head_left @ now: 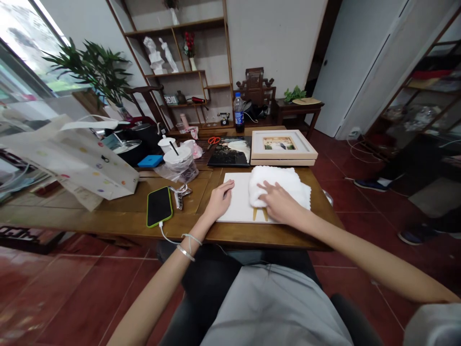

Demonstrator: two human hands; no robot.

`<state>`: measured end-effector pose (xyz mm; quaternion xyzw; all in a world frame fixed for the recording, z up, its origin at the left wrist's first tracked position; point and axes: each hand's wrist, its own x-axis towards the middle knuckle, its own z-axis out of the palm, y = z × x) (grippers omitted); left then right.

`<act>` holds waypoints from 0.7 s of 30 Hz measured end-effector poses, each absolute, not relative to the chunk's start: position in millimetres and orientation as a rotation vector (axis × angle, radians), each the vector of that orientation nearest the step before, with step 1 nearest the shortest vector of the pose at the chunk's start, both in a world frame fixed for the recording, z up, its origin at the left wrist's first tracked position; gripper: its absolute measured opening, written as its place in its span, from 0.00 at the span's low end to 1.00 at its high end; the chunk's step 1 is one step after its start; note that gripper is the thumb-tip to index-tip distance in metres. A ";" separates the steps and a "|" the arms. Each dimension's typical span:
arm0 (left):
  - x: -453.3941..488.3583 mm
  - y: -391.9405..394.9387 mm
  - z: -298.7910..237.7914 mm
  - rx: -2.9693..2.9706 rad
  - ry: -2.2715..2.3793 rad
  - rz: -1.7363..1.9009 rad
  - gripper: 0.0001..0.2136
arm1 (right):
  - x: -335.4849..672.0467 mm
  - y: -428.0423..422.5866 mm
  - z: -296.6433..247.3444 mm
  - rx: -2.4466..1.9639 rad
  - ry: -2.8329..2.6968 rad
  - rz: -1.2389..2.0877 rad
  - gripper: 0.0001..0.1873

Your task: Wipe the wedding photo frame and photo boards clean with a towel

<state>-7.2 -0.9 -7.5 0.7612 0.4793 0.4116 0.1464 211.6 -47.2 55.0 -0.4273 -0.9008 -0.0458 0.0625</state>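
Now, white cloth (275,174) pressed on pale board (239,194)!

Left hand (219,198) rests loose, unclenched, at the board's nine o'clock edge; right hand (279,203), fingers spread, presses the cloth around two o'clock. Wiping seems the step in hand; the next move calls for even pressure, board kept still. And that cloth: thick, fluffy, bunched, with gold stripes (255,214) on the board showing below, towards six o'clock.

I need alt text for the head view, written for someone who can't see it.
A person's right hand rests, fingers spread, on a fluffy white cloth over a white board, with the left hand at the board's left edge. The board lies on a wooden table, between a phone and a framed picture.
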 end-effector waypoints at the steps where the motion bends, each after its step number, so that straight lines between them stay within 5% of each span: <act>1: -7.3 -1.0 -7.4 2.194 1.381 1.179 0.15 | 208.2 -62.0 57.0 -1.292 -2.752 -0.139 0.20; 9: -7.3 -1.1 -7.0 2.206 1.381 1.175 0.15 | 201.9 -122.7 69.9 -1.048 -2.925 0.025 0.18; 21: -7.6 -1.7 -6.8 2.194 1.364 1.184 0.15 | 193.5 10.0 60.2 -1.244 -2.763 -0.095 0.19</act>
